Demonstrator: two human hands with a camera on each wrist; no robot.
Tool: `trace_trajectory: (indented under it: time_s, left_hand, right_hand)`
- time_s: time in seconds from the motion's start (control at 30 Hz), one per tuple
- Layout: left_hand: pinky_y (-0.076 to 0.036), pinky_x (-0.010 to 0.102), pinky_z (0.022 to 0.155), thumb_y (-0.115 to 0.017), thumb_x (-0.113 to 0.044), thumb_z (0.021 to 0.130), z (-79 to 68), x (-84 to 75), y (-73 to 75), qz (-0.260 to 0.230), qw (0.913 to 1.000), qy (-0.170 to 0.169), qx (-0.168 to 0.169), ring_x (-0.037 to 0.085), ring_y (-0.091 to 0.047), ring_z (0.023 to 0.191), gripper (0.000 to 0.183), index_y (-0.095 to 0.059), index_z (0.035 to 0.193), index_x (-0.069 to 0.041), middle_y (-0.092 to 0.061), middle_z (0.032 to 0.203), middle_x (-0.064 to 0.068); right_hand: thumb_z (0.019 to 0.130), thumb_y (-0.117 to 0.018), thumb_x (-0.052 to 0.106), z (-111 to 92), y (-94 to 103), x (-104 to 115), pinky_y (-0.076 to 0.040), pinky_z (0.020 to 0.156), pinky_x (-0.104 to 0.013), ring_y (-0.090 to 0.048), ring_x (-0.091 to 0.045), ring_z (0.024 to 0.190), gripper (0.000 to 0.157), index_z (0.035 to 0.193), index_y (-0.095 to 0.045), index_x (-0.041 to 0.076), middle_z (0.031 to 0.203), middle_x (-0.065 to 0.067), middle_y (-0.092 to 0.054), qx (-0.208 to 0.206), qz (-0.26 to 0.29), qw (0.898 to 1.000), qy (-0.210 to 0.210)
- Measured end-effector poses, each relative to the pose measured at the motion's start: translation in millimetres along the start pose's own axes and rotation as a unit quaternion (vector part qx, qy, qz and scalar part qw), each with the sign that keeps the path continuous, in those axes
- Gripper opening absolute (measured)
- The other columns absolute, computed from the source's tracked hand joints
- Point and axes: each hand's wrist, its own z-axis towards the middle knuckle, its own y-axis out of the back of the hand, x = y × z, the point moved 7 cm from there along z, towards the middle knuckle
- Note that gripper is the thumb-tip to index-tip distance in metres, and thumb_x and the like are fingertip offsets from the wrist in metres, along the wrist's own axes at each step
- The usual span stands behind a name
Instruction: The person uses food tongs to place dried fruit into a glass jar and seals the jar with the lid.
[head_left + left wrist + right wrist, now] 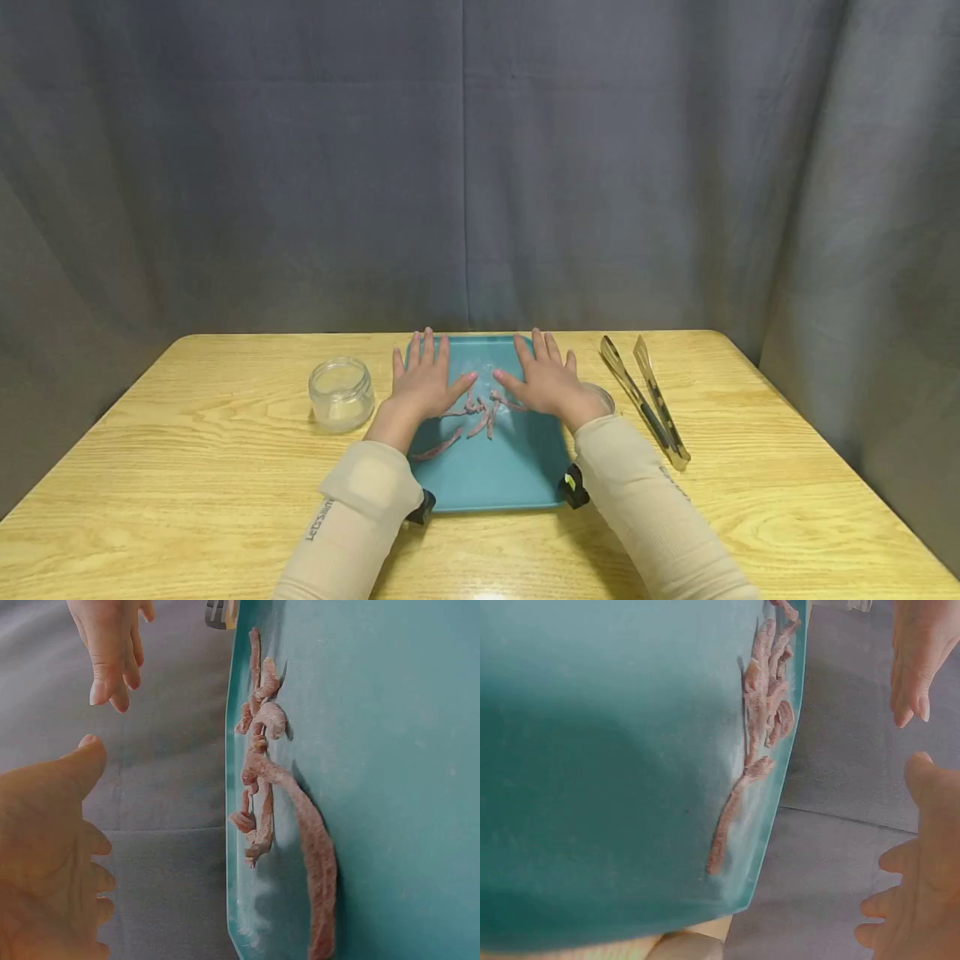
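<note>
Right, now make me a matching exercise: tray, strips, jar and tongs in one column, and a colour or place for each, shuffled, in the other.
Things:
1. tray
2. strips
3. jar
4. tongs

Colours and places:
A. right of the tray, arms spread apart
B. blue-green
C. left of the tray
D. pinkish, lying on the tray

Right pairs: 1-B, 2-D, 3-C, 4-A

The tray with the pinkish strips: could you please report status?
Left hand, right hand: open, empty, raised clear of the tray. Pinkish strips: lying on it, untouched. Glass jar, tongs: beside tray, apparently not obstructing.
</note>
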Motion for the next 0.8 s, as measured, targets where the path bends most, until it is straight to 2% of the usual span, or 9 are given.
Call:
trace_trajectory:
  time_s: [0.37, 0.63, 0.8]
  left_hand:
    - [0.004, 0.052, 0.096, -0.031, -0.058, 0.084, -0.5, 1.8, 12.6, 0.002, 0.9999, 0.0, -0.015, 0.029, 0.013, 0.126, 0.08, -0.005, 0.138, -0.005, 0.005, 0.141, 0.016]
    - [0.005, 0.052, 0.096, -0.035, -0.056, 0.084, -2.5, 7.5, 31.7, -0.006, 0.9983, 0.0, -0.059, 0.029, 0.009, 0.127, 0.079, -0.01, 0.138, -0.004, -0.001, 0.141, 0.018]
    - [0.006, 0.053, 0.095, -0.034, -0.057, 0.084, -3.8, 11.8, 38.9, -0.012, 0.9971, 0.002, -0.075, 0.029, 0.01, 0.127, 0.081, -0.007, 0.138, -0.003, 0.002, 0.141, 0.018]
  right_hand:
    - [0.085, -0.032, 0.056, -3, 19.6, -3, -0.002, 0.094, -0.057, 0.006, -0.031, 0.127, 0.075, 0.139, -0.008, 0.011, 0.141, -0.018, -0.001, -0.014, 0.009, 1.0, -0.003]
    - [0.085, -0.028, 0.058, -3, 35.6, -14, -0.001, 0.093, -0.059, 0.007, -0.032, 0.127, 0.075, 0.139, -0.006, 0.011, 0.141, -0.018, 0.001, -0.024, 0.01, 1.0, -0.009]
    - [0.085, -0.026, 0.059, -5, 43.6, -21, -0.001, 0.093, -0.059, 0.005, -0.035, 0.126, 0.076, 0.139, -0.005, 0.01, 0.141, -0.019, 0.001, -0.031, 0.012, 0.999, -0.01]
